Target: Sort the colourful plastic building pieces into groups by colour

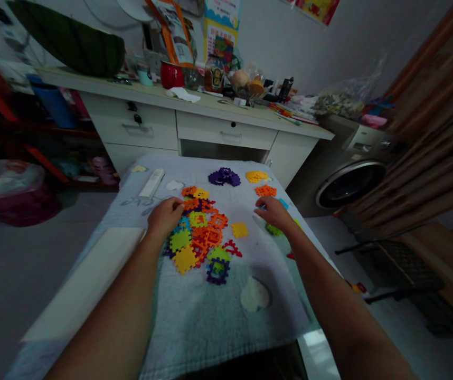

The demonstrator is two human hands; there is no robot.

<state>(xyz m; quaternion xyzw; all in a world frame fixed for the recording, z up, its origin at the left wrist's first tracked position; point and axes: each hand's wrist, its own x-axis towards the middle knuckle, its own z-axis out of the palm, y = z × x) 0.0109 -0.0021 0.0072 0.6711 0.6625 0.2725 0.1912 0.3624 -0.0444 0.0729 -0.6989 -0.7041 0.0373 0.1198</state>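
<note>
1. The toy pieces in the mixed pile (209,236) were flat, bright and plastic-looking, with notched edges; some were solid squares, others had cut-out middles. Orange dominated, among yellow, green, red, blue and purple.
2. Under them lay a soft, towel-like cloth (218,327), pale blue-grey, with a whitish heart woven or printed near its front. A slim white remote (152,183) rested on its far left part.
3. On the desk (131,92) behind, a jar (214,79) with a label had dark brown contents, beside a glossy, rounded red pot (171,75). On the washing machine (349,158), a clear, crinkled bag (341,100) held pale, greyish bits. A pink bin (20,208) with a plastic liner stood at left.
4. The left hand (166,215) was at the pile's far left edge, fingers bent beside an orange piece; whether it gripped one could not be told.
5. The right hand (273,212) was curled between an orange stack (266,190) and some green pieces (274,229); its grip was also unclear.
6. A yellow square (239,229) lay between pile and right hand; a purple stack (224,177) and a yellow stack (256,176) sat farther off.
</note>
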